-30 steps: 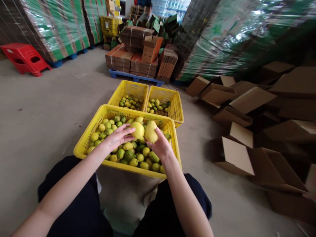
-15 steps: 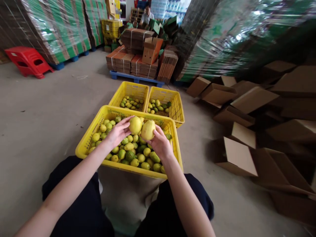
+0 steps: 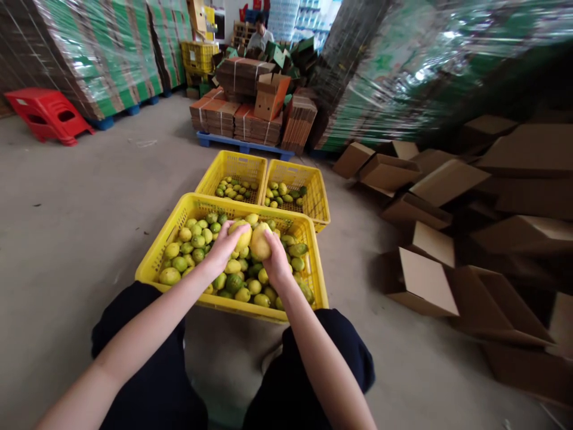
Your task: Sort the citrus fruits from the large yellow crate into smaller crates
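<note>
My left hand (image 3: 222, 245) is closed around a yellow lemon (image 3: 242, 236), its thumb lying across the top. Close beside it, my right hand (image 3: 276, 258) grips another large lemon (image 3: 260, 242), paler yellow. Both hands are over a big yellow plastic crate (image 3: 145, 263) between my knees. Inside it lie many yellow and green lemons (image 3: 235, 283), some of them hidden under my hands and wrists.
Two smaller yellow crates, a left one (image 3: 206, 179) and a right one (image 3: 319, 206), stand just beyond, each with some lemons. Open cardboard boxes (image 3: 427, 280) litter the right. Flattened cartons (image 3: 215, 113) sit on a blue pallet (image 3: 244, 145). There is a red stool (image 3: 49, 113) at left and a person (image 3: 260, 37) behind.
Both hands have come down slightly toward the crate with their lemons. The fingers have turned, so the thumbs now lie over the fruit. The view has shifted a little.
</note>
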### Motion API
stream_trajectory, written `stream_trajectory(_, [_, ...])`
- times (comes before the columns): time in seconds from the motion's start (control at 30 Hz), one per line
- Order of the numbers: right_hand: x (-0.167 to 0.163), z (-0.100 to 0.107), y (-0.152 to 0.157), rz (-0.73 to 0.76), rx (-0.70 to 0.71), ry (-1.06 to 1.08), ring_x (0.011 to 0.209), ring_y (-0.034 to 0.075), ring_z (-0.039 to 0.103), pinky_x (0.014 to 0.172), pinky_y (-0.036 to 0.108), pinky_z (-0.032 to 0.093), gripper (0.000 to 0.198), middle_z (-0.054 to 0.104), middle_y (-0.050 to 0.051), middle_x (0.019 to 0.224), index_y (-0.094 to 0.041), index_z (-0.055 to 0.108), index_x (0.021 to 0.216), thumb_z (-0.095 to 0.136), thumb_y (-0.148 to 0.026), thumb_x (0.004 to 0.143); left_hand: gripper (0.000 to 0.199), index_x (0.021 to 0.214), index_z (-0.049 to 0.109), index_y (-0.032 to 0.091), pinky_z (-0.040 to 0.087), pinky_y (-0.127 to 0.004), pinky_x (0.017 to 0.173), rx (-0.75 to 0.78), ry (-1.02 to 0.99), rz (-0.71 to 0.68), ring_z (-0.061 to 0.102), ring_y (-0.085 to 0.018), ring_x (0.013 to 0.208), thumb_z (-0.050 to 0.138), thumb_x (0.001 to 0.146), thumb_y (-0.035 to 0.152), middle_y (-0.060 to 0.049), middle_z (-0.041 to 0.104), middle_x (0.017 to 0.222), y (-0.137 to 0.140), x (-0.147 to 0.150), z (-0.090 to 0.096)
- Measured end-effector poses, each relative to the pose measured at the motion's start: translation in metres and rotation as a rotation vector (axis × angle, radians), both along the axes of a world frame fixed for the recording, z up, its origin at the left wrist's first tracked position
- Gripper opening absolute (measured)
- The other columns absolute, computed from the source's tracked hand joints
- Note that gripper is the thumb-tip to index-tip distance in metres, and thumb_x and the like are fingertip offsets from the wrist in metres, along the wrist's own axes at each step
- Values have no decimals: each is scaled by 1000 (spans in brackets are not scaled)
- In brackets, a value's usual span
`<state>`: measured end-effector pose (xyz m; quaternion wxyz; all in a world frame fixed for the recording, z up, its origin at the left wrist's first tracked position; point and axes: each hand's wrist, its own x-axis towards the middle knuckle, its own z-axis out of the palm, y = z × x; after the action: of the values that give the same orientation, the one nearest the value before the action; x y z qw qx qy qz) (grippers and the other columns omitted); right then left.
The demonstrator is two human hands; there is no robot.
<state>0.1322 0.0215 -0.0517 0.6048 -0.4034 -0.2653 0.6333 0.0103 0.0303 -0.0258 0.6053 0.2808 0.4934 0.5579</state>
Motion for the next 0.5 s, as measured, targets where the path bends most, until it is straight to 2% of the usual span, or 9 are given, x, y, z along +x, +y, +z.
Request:
stream_trajectory(0.1, [3, 0, 5, 13, 54, 40, 80, 15, 62, 71, 26, 51, 24, 67, -5, 82, -23, 65, 82, 75, -44, 76, 19, 77, 62, 20, 47, -18, 58, -31, -64, -21, 65, -14, 75, 72, 77, 36, -1, 68, 76, 4, 1, -4])
stream_trajectory(0.2, [7, 1, 8, 9, 107, -54, 82, 14, 63, 73, 24, 51, 24, 69, -5, 84, -24, 67, 86, 72, -45, 77, 21, 85, 68, 20, 53, -22, 61, -115, -178, -30, 69, -17, 81, 71, 79, 40, -4, 73, 81, 10, 0, -8])
stream_trajectory(0.3, [10, 1, 9, -134, 48, -254, 96, 18, 64, 84, 28, 50, 29, 72, -3, 93, -24, 70, 91, 65, -51, 81, 20, 90, 70, 20, 58, -26, 68, -155, -270, -15, 72, -21, 87, 71, 81, 38, -6, 75, 84, 14, -1, -7])
stream_trajectory(0.4, [9, -1, 9, -264, -39, -388, 109, 21, 62, 96, 32, 46, 32, 74, 0, 99, -23, 72, 88, 60, -53, 83, 17, 93, 70, 19, 59, -27, 68, -168, -308, 15, 73, -21, 86, 69, 83, 33, -6, 75, 82, 16, 0, -5])
stream_trajectory(0.5, [2, -1, 7, -216, -66, -293, 108, 22, 63, 93, 32, 49, 35, 74, 0, 98, -23, 71, 88, 62, -56, 80, 22, 96, 69, 20, 59, -27, 64, -211, -299, 52, 73, -22, 84, 69, 82, 38, -5, 75, 80, 14, 1, -4])
